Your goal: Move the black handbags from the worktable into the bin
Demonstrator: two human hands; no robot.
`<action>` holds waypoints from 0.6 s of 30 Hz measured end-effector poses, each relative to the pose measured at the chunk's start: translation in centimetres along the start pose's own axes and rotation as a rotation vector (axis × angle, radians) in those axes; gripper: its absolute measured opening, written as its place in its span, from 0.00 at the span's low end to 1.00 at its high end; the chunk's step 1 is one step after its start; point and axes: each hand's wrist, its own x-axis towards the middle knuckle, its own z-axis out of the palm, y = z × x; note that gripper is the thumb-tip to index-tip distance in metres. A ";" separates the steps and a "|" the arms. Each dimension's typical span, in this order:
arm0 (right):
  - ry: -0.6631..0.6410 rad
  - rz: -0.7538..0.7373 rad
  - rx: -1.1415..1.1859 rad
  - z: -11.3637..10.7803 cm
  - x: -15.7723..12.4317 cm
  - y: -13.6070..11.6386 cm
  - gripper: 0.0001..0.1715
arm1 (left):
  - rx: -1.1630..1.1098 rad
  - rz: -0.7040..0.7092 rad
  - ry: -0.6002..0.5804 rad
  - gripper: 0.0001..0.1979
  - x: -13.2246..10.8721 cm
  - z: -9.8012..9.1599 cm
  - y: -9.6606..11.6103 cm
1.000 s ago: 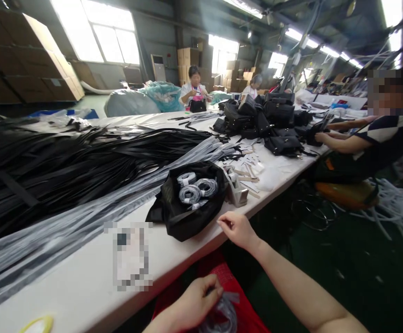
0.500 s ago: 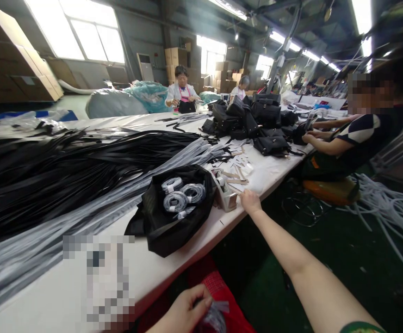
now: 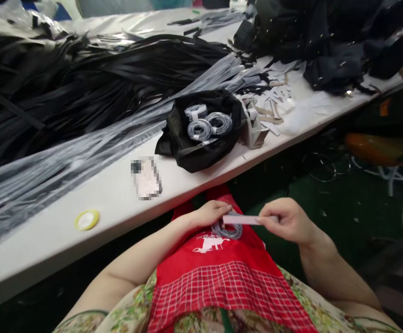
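Fingers (image 3: 266, 217) of right hand (image 3: 288, 222), back from the table (image 3: 111, 199), pinch a pale strip (image 3: 241, 219); left hand (image 3: 208, 215) grips coil (image 3: 227, 230).

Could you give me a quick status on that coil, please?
Left hand holds grey coil over red apron. Right hand holds pale strip beside it. Nothing blocking.

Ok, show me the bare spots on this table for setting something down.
Bare table between the yellow ring and the phone, and along the front edge left of the ring. Crowded behind: grey strips, black straps, the black bag.
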 end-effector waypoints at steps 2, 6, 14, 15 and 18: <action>-0.204 -0.028 -0.133 0.7 -0.9 -1.7 0.17 | 0.009 0.014 0.009 0.27 0.0 0.3 0.0; -0.238 0.033 -0.518 1.9 -0.8 -3.1 0.17 | 0.037 0.017 0.006 0.29 -0.3 0.7 0.1; -0.237 0.085 -0.675 6.5 1.3 -4.2 0.15 | 0.180 0.079 0.025 0.24 -1.4 1.1 0.6; -0.227 0.100 -0.624 6.6 1.6 -4.0 0.15 | 0.224 0.107 0.042 0.23 -1.4 1.1 0.6; -0.147 0.176 -0.396 5.4 2.3 -2.7 0.14 | 0.349 0.169 0.121 0.21 -1.2 0.7 0.5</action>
